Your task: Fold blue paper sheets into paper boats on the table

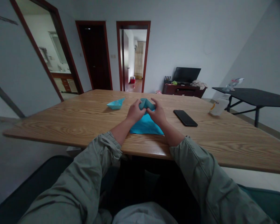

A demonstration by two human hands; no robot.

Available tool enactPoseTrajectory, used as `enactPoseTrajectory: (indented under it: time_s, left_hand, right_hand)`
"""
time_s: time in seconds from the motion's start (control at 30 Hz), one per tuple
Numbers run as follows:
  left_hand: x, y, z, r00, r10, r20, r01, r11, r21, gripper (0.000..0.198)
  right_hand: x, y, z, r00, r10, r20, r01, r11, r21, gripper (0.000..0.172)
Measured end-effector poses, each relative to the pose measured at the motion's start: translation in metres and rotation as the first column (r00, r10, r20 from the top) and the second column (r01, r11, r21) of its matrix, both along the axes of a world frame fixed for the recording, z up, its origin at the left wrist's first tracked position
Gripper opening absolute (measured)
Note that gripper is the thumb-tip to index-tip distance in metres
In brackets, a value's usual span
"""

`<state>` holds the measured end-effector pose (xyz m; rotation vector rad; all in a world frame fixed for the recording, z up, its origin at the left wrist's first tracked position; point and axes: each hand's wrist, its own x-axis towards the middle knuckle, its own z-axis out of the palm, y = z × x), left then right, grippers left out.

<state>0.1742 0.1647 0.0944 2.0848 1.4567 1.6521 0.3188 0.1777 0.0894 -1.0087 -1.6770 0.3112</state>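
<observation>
Paper (143,103), folded, is over the worktop (91,121), and I've got it: left fingers (137,104) clamped on one side, right fingers (156,104) clamped on the other! Blue sheet (146,125) just nearer me, boat (116,104) off left, phone (185,118) lying right.

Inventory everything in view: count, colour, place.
Table: 1, brown, centre
Folded paper: 1, teal, held, centre
Flat paper: 1+, blue, table, near side
Boat: 1, light blue, table left
Phone: 1, black, table right
Bottle: 1, whitish, right of phone
Side table: 1, black, right
Plastic: 1+, clear, on side table
Cabinet: 1, brown, far wall
Screen: 1, black, on cabinet
Clutter: several, mixed, on cabinet
Doorways: 3, brown frames, walls
Curtain: 1, beige, through doorway
Seat: 1+, green, lower corners
Sleeves: 2, green, lower half
Left hand: 1, bare, on folded paper
Right hand: 1, bare, likewise
</observation>
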Motion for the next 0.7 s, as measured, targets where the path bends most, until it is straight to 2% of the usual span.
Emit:
enactPoseTrajectory:
  time_s: [0.23,0.4,0.57,0.7]
  left_hand:
    - [-0.0012,0.0018,0.0008,0.99,-0.043,0.132,0.043,0.999,0.005,0.028]
    - [0.0007,0.0011,-0.0013,0.983,-0.101,0.153,0.103,0.995,-0.008,0.038]
    - [0.0035,-0.002,-0.0022,0.979,-0.142,0.148,0.144,0.99,0.001,0.041]
    - [0.003,-0.0003,-0.0028,0.976,-0.128,0.175,0.132,0.991,-0.013,0.047]
  right_hand:
    - [0.0014,0.003,-0.0015,0.996,0.069,-0.059,-0.07,0.998,-0.002,0.065]
    - [-0.001,0.0044,-0.0039,0.991,0.091,-0.102,-0.089,0.996,0.026,0.073]
    - [-0.0019,0.0019,-0.0024,0.993,0.049,-0.109,-0.046,0.998,0.035,0.07]
    - [-0.0015,-0.001,0.0001,0.99,0.079,-0.12,-0.077,0.997,0.019,0.071]
